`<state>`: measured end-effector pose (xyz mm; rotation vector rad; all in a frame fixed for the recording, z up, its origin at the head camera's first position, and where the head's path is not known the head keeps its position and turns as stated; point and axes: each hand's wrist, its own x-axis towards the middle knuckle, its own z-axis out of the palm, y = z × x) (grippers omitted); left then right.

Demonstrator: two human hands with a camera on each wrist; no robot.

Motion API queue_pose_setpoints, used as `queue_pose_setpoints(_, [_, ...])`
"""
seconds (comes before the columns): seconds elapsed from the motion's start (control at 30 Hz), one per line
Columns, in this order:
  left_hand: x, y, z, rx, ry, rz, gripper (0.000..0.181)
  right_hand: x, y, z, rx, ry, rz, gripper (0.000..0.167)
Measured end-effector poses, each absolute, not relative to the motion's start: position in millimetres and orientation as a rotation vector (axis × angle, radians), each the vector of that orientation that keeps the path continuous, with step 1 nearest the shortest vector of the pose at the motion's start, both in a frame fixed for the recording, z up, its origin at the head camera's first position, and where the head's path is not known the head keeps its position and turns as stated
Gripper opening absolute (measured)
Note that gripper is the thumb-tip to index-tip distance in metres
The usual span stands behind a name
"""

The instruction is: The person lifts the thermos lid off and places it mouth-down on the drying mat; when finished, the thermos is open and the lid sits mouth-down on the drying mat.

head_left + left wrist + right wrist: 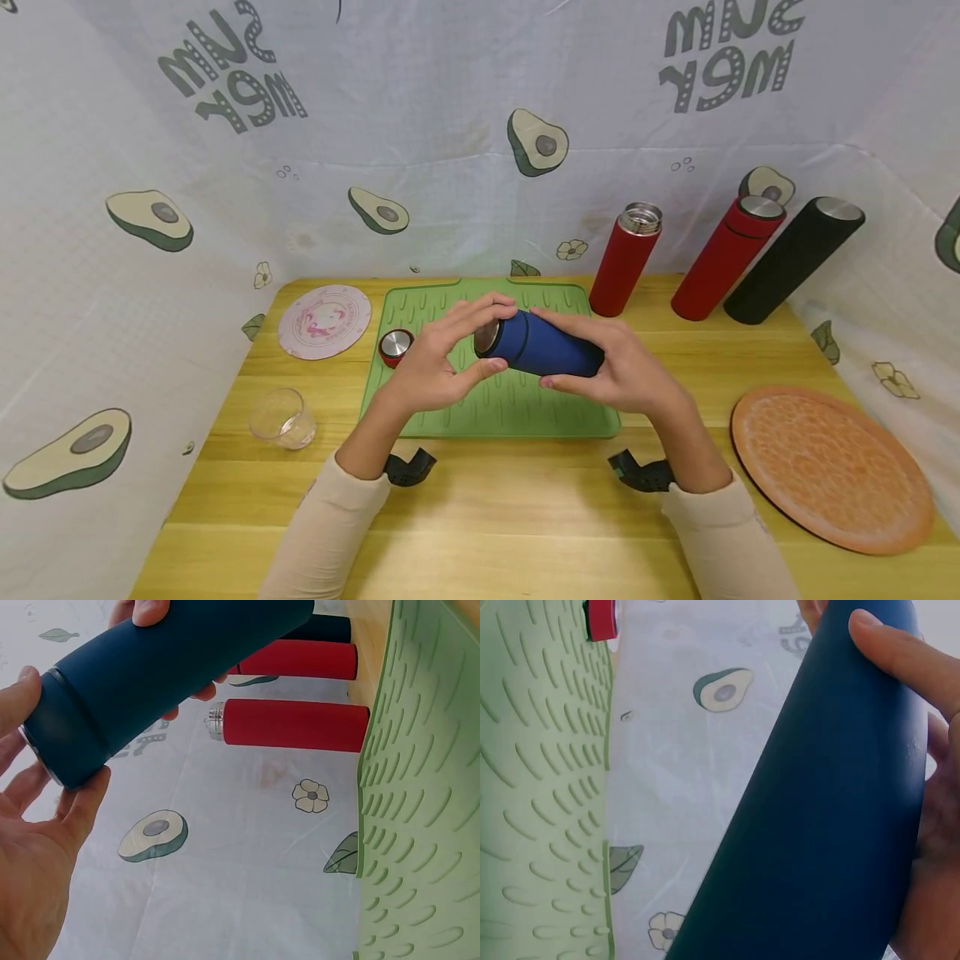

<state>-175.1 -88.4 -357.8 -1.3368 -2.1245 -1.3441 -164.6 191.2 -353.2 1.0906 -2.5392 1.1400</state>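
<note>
A blue thermos bottle [562, 347] is held tilted, nearly on its side, above a green ridged mat [480, 421]. My right hand [632, 367] grips its body, thumb on the near side. At the other end my left hand [431, 371] holds the bottle's cap [71, 727] between thumb and fingers. The cap sits on the bottle, with a dark seam line between them. On the mat's left side, close to my left hand, lies a red cap [396, 345] with a silver top.
At the back right stand an uncapped red bottle [624, 262], a capped red bottle [723, 262] and a black bottle [791, 262]. A pink round coaster [326, 322] and a clear glass [283, 419] are at left. A round orange-brown board [832, 471] lies at right.
</note>
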Motion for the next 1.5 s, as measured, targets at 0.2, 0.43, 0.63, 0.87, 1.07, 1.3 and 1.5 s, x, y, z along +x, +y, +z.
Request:
queue_pose_setpoints(0.2, [-175.1, -86.8, -358.1, -1.301, -2.111, -1.373, 0.053, -162.9, 187.6, -353.8, 1.053, -2.498, 1.067, 0.082])
queue_pose_setpoints(0.43, [-174.3, -78.0, -367.1, -1.055, -2.095, -1.693, 0.058, -164.2, 182.3, -357.5, 0.949, -2.420, 0.875, 0.081])
queue_pose_setpoints(0.63, [-167.2, -75.6, -361.4, -0.801, -2.191, -1.704, 0.051, -164.1, 177.9, -355.8, 0.947, -2.368, 0.793, 0.081])
queue_pose_setpoints(0.87, [-171.4, -91.4, -356.1, -1.188, -2.162, -1.752, 0.076, -162.0, 182.5, -354.2, 0.984, -2.413, 0.982, 0.084])
queue_pose_setpoints(1.07, [-175.6, -99.0, -352.5, -1.500, -2.177, -1.536, 0.076, -162.7, 190.1, -351.6, 1.035, -2.450, 1.063, 0.082])
queue_pose_setpoints(1.3, [-180.1, -101.8, -354.0, -1.566, -2.144, -1.545, 0.064, -161.9, 194.2, -348.0, 1.061, -2.502, 1.070, 0.082])
queue_pose_setpoints(1.5, [-180.1, -102.4, -356.7, -1.542, -2.145, -1.689, 0.061, -162.0, 192.9, -348.1, 1.048, -2.528, 1.068, 0.081])
